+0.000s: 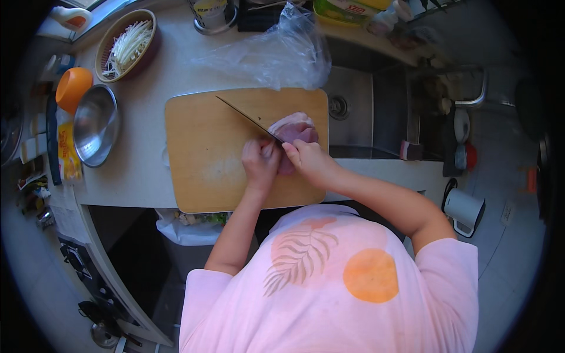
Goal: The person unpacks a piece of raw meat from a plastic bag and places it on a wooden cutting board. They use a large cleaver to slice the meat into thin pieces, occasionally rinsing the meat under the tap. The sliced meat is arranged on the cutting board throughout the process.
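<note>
A piece of pale pink raw meat (298, 126) with a whitish fatty edge lies on the right half of a wooden cutting board (200, 141). My right hand (312, 162) is closed around the handle of a kitchen knife (244, 115). The thin dark blade slants to the far left over the board, along the meat's left side. My left hand (261, 162) has its fingers curled against the meat, close to the blade and the right hand. Both hands partly cover the meat's near end, and the knife handle is hidden in my grip.
A crumpled clear plastic bag (282, 56) lies behind the board. The steel sink (353, 94) is on the right. At left stand a metal bowl (97, 126), an orange bowl (75, 88) and a basket (150, 50) of enoki mushrooms. A bag-lined bin (185, 234) sits below the counter edge.
</note>
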{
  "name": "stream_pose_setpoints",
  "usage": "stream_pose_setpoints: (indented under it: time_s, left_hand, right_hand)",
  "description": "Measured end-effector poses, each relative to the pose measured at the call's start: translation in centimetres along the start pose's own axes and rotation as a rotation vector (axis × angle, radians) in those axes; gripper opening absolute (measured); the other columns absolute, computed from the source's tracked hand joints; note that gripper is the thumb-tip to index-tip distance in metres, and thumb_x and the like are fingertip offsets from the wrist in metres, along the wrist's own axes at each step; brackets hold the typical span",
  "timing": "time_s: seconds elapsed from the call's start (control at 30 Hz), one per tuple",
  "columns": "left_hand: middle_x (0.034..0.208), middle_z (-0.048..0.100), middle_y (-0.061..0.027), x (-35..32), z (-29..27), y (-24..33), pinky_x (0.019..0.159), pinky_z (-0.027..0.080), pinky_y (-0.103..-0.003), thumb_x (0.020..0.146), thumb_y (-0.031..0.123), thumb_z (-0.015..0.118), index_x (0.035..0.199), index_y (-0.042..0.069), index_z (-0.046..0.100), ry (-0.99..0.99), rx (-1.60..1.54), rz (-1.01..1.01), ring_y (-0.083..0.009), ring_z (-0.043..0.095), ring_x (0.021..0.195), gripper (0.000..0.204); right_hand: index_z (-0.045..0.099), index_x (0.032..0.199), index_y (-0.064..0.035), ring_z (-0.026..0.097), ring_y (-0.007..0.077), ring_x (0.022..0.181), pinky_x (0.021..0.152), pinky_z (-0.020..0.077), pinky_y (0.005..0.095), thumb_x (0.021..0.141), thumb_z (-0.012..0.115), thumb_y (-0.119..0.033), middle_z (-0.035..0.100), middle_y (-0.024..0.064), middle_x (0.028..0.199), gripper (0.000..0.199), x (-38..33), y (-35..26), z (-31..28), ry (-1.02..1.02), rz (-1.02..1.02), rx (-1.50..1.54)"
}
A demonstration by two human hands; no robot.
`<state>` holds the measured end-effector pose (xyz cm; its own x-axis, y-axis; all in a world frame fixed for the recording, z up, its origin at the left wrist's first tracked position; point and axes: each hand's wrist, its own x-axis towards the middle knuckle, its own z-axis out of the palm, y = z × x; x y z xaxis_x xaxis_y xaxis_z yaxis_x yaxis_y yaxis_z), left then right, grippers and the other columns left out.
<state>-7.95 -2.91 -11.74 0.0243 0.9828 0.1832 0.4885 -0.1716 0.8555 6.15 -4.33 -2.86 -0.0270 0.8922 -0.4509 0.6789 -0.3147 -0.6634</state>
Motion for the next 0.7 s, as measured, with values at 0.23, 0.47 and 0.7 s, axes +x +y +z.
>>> stream_pose_setpoints:
  time_s: [0.23,0.47,0.7]
  left_hand:
    - [0.078,0.056,-0.0173,0.3,-0.8,1.1,0.065,0.044,-0.043,0.072,0.007,0.067,0.079,0.001,0.057,-0.031,-0.072,-0.064,-0.0369,0.055,0.073,0.014]
    - [0.094,0.059,-0.0154,-1.0,-2.8,2.3,0.078,0.046,-0.041,0.072,0.007,0.070,0.086,0.003,0.060,-0.158,0.052,0.227,-0.0329,0.057,0.090,0.018]
    - [0.104,0.057,-0.0117,-2.0,-2.3,4.0,0.088,0.043,-0.042,0.068,0.008,0.067,0.097,0.004,0.061,-0.372,0.023,0.560,-0.0318,0.052,0.102,0.030]
  right_hand:
    - [0.059,0.103,0.0018,0.061,0.0362,0.067,0.065,0.0474,0.0420,0.096,0.044,-0.038,0.063,0.0221,0.077,0.043,0.7,-0.4,-1.4,0.027,-0.042,0.102]
    - [0.052,0.121,0.0012,0.062,0.0367,0.097,0.085,0.0467,0.0379,0.095,0.047,-0.033,0.063,0.0226,0.108,0.044,-6.1,-0.4,-6.5,-0.241,0.129,0.189]
    - [0.049,0.126,0.0010,0.064,0.0266,0.076,0.072,0.0486,0.0361,0.097,0.044,-0.031,0.064,0.0161,0.080,0.043,-9.5,1.3,-6.2,-0.294,0.212,0.219]
